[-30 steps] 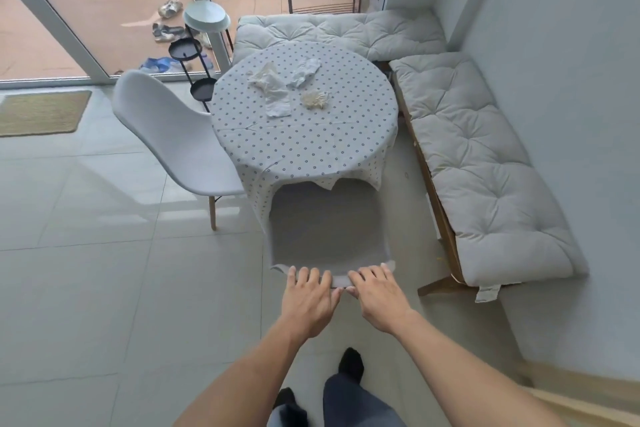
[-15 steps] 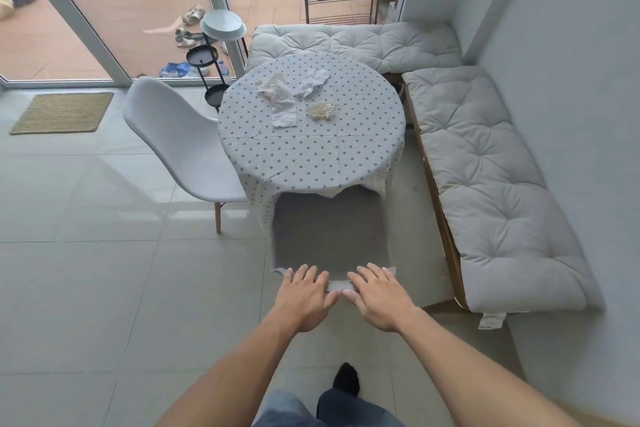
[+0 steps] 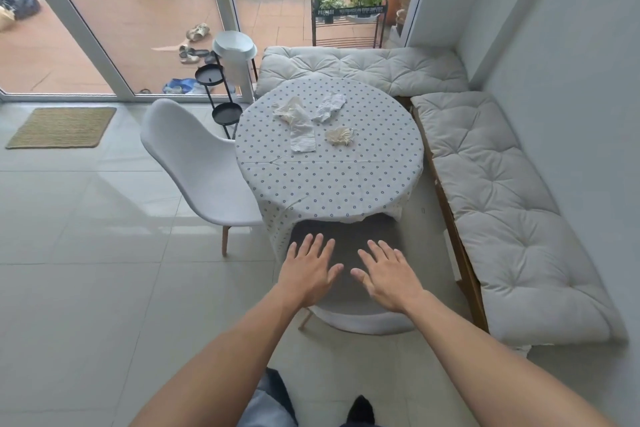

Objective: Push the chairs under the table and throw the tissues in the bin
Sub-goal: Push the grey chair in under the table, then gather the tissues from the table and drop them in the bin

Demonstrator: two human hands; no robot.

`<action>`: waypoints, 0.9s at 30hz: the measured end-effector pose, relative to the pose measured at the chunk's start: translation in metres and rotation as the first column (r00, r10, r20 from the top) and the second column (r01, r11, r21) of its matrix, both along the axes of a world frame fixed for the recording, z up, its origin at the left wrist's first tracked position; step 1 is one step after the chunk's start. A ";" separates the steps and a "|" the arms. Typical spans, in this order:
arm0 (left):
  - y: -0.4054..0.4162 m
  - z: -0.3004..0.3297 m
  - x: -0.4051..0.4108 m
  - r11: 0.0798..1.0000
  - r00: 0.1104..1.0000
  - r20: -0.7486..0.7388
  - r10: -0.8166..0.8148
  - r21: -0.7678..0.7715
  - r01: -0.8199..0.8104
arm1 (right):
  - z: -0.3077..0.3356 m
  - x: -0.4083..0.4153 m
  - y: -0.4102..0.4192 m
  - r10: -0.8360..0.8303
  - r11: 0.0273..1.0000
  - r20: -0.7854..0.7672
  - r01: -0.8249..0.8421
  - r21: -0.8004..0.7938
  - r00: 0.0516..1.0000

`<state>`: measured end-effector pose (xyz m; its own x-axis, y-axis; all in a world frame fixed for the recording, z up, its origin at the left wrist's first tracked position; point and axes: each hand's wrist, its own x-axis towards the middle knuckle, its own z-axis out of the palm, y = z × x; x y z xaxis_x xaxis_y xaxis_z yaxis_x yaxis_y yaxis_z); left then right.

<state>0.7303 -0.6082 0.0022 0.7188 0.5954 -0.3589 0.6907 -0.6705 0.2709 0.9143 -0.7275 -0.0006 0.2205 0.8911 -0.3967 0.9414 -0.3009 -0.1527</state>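
Observation:
A round table (image 3: 329, 180) with a dotted cloth holds several crumpled tissues: a flat one (image 3: 303, 140), one further back (image 3: 330, 107) and a yellowish wad (image 3: 341, 136). The near white chair (image 3: 360, 321) stands with its seat under the table's front edge. My left hand (image 3: 308, 274) and my right hand (image 3: 388, 279) are over its backrest, fingers spread, gripping nothing. A second white chair (image 3: 201, 166) stands at the table's left, angled out, with its seat edge beside the cloth.
A cushioned bench (image 3: 502, 218) runs along the right wall and another (image 3: 360, 68) sits behind the table. A black tiered stand (image 3: 221, 97) with a white basin (image 3: 233, 45) is by the glass door. A woven mat (image 3: 62, 126) lies at the left. No bin shows.
My hands have let go of the near chair's top edge and now spread open over its backrest. The view has tilted up, showing more of the patio.

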 end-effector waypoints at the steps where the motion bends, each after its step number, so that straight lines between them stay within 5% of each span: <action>1: 0.016 0.002 -0.003 1.000 1.000 0.006 -0.007 0.005 0.007 | 0.001 -0.003 0.012 -0.019 1.000 -0.001 0.019 -0.001 1.000; 15: 0.250 0.046 -0.058 0.983 0.988 0.017 -0.156 0.098 0.154 | 0.048 -0.041 0.200 -0.254 0.960 0.030 0.248 0.129 0.967; 27: 0.387 0.046 0.003 0.976 0.981 -0.024 -0.194 0.098 0.195 | 0.043 0.020 0.326 -0.330 0.934 0.037 0.321 0.158 0.943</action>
<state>0.7338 -0.2216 0.0484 0.8194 0.4781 -0.3162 0.5480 -0.8153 0.1872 0.9347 -0.4019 0.0428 0.5282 0.8138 -0.2421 0.8046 -0.5709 -0.1635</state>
